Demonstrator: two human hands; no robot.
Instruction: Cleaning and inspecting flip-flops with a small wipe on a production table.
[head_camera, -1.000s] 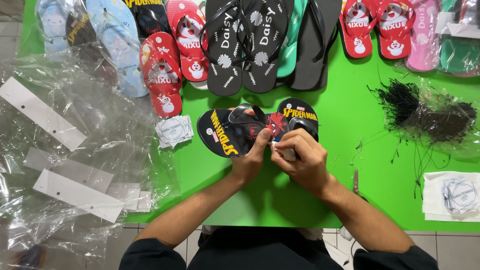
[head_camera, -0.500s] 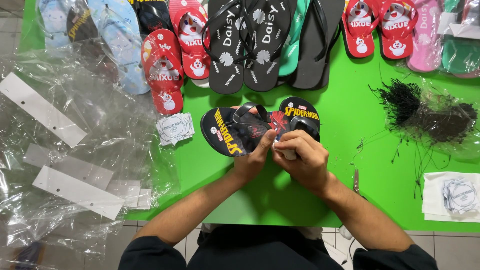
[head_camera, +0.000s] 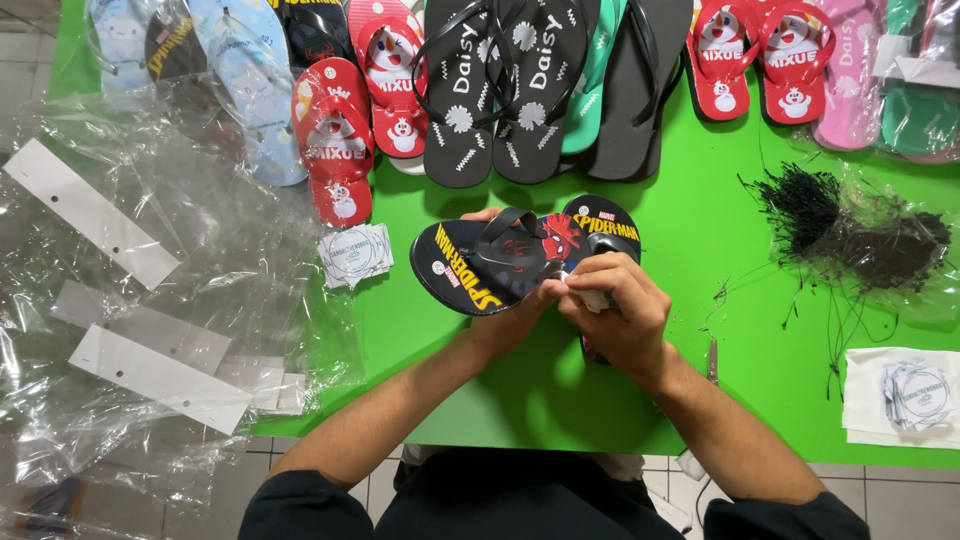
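Both hands pinch at the strap area of a pair of black flip-flops (head_camera: 500, 265): right hand (head_camera: 615, 310) closed with fingertips on a small pale piece, left hand (head_camera: 510, 315) gripping the sole from beneath. Pair sits above the green table (head_camera: 740, 290), mid-front. A stack of round labels (head_camera: 355, 253) lies just left; 2 black daisy sandals (head_camera: 500, 85) lie beyond.

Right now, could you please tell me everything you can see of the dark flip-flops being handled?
The dark flip-flops are a small black pair, seemingly rubbery foam, with yellow lettering and a red cartoon figure on the soles and black glossy straps. They lie across each other, soles up, on the green table, just below a row of other sandals. The left hand grips them from underneath, while the right hand pinches something small and pale at their near edge.
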